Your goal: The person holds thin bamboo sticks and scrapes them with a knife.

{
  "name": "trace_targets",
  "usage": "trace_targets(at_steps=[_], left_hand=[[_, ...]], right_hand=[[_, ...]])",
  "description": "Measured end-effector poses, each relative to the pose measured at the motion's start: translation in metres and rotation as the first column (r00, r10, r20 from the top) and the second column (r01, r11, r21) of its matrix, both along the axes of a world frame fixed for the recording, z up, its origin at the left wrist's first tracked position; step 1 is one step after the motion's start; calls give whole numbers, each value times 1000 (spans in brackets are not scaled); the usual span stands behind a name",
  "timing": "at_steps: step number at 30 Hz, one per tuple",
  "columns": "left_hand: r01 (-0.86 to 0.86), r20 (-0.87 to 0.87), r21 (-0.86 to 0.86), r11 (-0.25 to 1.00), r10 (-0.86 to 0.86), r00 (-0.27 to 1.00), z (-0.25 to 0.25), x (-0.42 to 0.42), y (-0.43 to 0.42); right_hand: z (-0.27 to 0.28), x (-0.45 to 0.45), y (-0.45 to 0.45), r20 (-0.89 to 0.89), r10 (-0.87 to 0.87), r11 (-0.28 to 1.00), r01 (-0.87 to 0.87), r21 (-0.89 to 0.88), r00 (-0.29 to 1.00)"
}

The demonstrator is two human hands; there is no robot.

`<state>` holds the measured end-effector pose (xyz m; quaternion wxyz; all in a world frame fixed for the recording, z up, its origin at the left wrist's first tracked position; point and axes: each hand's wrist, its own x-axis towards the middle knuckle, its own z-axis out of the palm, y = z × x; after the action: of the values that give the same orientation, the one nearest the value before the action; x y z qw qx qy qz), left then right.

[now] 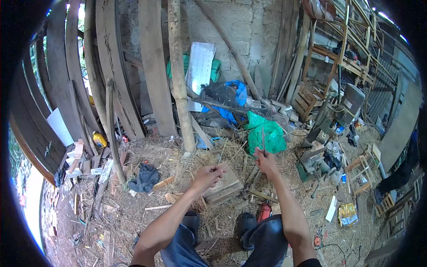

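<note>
hands [208, 177]: 2 | sandals [191, 224]: 2 | green bag [267, 137]: 1 | yellow jug [99, 139]: 1 | red cylinder [265, 212]: 1

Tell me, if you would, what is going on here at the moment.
A person is working with bare hands above a straw-littered dirt floor. The right hand holds a thin, blade-like tool pointing up and away. The left hand is raised beside it with fingers pinched; whether it grips something thin is too small to tell. The hands are apart, with a wooden block on the ground below them and a green plastic bag lying beyond.
</note>
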<state>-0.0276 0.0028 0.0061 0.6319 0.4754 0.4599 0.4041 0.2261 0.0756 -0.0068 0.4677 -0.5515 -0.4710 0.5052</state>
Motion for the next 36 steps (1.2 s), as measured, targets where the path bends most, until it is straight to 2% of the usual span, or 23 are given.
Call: trace_targets(at_steps=[1,3,10,12,13,15,16,18,19,21,22,24,25,28,30,32,36], left_hand=[[5,1,-5,1000,-5,1000,3,3,-1],[37,-46,29,999,-36,998,10,10,-3],[61,-55,62,996,-57,997,8,17,-5],[50,-53,80,996,-45,998,8,19,-4],[48,-53,84,995,-44,998,8,21,-3],[-18,-81,115,993,27,996,7,24,-3],[-18,-80,113,993,27,996,5,24,-2],[-17,52,78,997,13,999,0,21,2],[-16,50,80,997,13,999,-4,20,5],[-12,177,50,999,3,984,-7,19,6],[-14,174,50,999,5,985,-6,18,6],[-4,252,-28,1000,10,968,1,16,2],[-5,250,-31,1000,12,968,8,15,-1],[18,213,33,999,-25,977,17,15,-7],[35,178,39,999,-42,983,14,14,-7],[37,205,31,999,-43,978,11,14,-4],[19,293,40,999,-30,956,14,20,2]], right_hand=[[9,-13,-7,1,-5,1000,5,-5,1000],[24,-28,-20,-119,192,965,-165,202,974],[26,-26,-22,-112,219,968,-201,148,969],[23,-30,-23,62,223,919,-231,320,973],[20,-30,-20,63,224,917,-232,323,973],[17,-33,-19,230,87,935,-159,317,969],[21,-33,-23,230,88,936,-159,315,969],[30,-34,-33,626,-112,862,-238,448,772],[30,-38,-36,624,-113,861,-237,450,773],[27,-45,-41,776,-104,754,-459,470,623],[28,-46,-42,774,-103,753,-459,471,625],[31,-48,-43,697,-100,678,-464,570,710],[38,-50,-44,680,-152,738,-376,561,717],[36,-43,-38,665,-203,767,-305,564,719],[32,-44,-43,676,-180,734,-360,576,715],[32,-49,-50,722,-218,575,-511,639,656],[30,-47,-38,724,-280,569,-498,654,630]])
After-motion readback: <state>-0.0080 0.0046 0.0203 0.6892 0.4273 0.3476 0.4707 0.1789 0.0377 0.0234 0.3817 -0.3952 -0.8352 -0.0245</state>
